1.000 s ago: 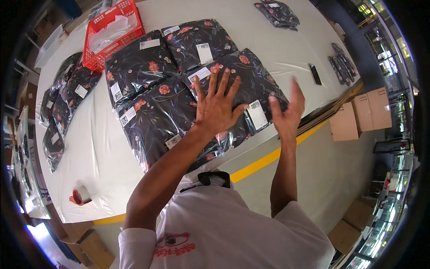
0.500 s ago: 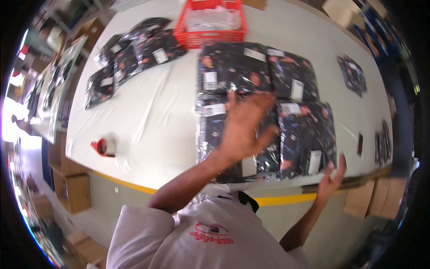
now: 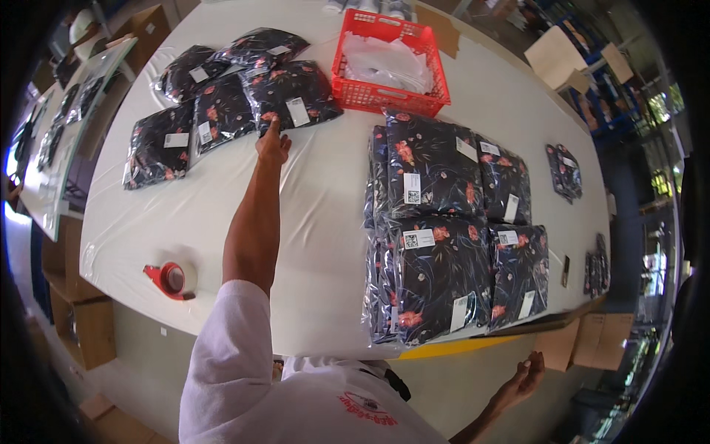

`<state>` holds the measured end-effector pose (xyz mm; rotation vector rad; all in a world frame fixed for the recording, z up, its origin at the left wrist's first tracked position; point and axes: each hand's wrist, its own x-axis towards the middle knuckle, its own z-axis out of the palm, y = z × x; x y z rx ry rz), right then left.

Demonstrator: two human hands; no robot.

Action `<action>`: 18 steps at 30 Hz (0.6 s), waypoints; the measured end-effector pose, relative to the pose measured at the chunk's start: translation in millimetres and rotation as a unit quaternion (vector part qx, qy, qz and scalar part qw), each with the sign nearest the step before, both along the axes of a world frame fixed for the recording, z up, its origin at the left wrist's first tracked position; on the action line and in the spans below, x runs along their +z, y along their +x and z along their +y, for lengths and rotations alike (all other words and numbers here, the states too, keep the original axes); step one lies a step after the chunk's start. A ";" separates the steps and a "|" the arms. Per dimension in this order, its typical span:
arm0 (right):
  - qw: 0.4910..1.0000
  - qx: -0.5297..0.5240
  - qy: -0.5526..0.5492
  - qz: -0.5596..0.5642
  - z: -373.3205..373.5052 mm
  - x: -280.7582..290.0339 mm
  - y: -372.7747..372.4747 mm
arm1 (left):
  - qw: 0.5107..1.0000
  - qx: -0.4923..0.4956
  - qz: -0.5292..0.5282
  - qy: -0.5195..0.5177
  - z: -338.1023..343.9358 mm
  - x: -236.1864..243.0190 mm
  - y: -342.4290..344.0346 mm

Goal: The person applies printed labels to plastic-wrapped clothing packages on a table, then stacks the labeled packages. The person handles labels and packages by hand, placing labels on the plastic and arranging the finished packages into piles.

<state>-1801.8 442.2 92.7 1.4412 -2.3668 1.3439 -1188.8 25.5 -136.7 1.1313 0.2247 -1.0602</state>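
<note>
My left hand [image 3: 274,144] reaches far forward to the near edge of a bagged garment [image 3: 292,85], dark with a red floral print and a white label. Its fingertips touch the clear plastic and nothing shows lifted. Several similar packets, among them a bagged garment [image 3: 159,148] and another [image 3: 223,111], lie around it at the far left. My right hand [image 3: 522,379] hangs past the table's front edge, fingers loosely bent and apart, with nothing in it. Between the hands stand stacks of packets, with one floral packet [image 3: 444,274] on top at the front.
A red plastic crate [image 3: 392,96] with white plastic bags [image 3: 388,63] stands at the back. A red tape dispenser [image 3: 171,280] rests on the white table [image 3: 310,244] at front left. More packets [image 3: 564,172] lie on the right, near a small dark flat object [image 3: 566,271].
My left hand has left the front stack and stretched to the far-left packets. My right hand has drawn back from the stack's right side. The view has shifted.
</note>
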 end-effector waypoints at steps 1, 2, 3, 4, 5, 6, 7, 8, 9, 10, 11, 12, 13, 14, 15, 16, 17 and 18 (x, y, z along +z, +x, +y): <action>1.000 -0.011 -0.006 -0.017 3.2 11.8 24.8 | 1.000 0.004 -0.003 -0.023 -8.0 -4.3 2.2; 1.000 -0.004 -0.011 -0.027 5.6 24.4 48.4 | 0.999 0.040 -0.016 0.008 -13.0 -3.5 2.3; 0.998 0.001 -0.018 -0.054 4.5 30.5 72.4 | 0.998 0.058 -0.013 -0.018 -11.2 -5.2 3.6; 0.996 0.010 -0.026 -0.081 -1.7 36.4 95.8 | 0.996 0.080 -0.010 -0.044 -3.8 -9.0 3.6; 0.993 0.019 -0.035 -0.112 -10.7 38.0 121.4 | 0.992 0.101 -0.011 -0.073 4.0 -8.9 4.5; 0.985 0.083 -0.033 -0.148 -20.4 34.6 147.2 | 0.988 0.118 0.008 -0.096 20.7 4.3 -10.1; 0.970 0.153 -0.028 -0.185 -33.8 29.9 174.3 | 0.987 0.111 0.028 -0.112 45.7 1.8 -14.2; 0.946 0.235 -0.005 -0.223 -45.9 21.1 206.6 | 0.990 0.082 0.042 -0.111 78.2 10.6 -27.6; 0.904 0.305 0.088 -0.286 -62.1 15.3 240.6 | 0.989 0.084 0.068 -0.100 110.6 23.0 -48.7; 0.824 0.384 0.125 -0.399 -72.4 -16.3 263.7 | 0.988 0.076 0.102 -0.082 148.9 37.6 -63.5; 0.763 0.367 0.242 -0.474 -84.0 -40.9 293.0 | 0.987 0.061 0.123 -0.084 182.4 32.4 -72.3; 0.683 0.329 0.304 -0.577 -96.3 -75.4 321.1 | 0.976 0.002 0.169 -0.136 224.0 19.4 -83.7; 0.623 0.282 0.357 -0.636 -108.5 -111.4 344.1 | 0.957 -0.043 0.214 -0.188 262.2 1.4 -94.1; 0.570 0.211 0.352 -0.712 -117.2 -155.0 357.3 | 0.968 -0.061 0.221 -0.106 291.4 29.5 -106.8; 0.508 0.144 0.340 -0.778 -125.8 -191.4 370.3 | 0.955 -0.146 0.235 -0.109 325.9 28.8 -109.4; 0.478 0.155 0.300 -0.811 -132.1 -217.2 381.3 | 0.941 -0.213 0.251 -0.080 358.4 28.5 -107.4; 0.450 0.163 0.253 -0.841 -135.9 -231.3 393.6 | 0.944 -0.273 0.184 -0.003 377.0 66.5 -99.7; 0.526 0.090 0.238 -0.811 -139.4 -228.0 410.1 | 0.932 -0.331 0.142 0.041 396.6 76.8 -85.6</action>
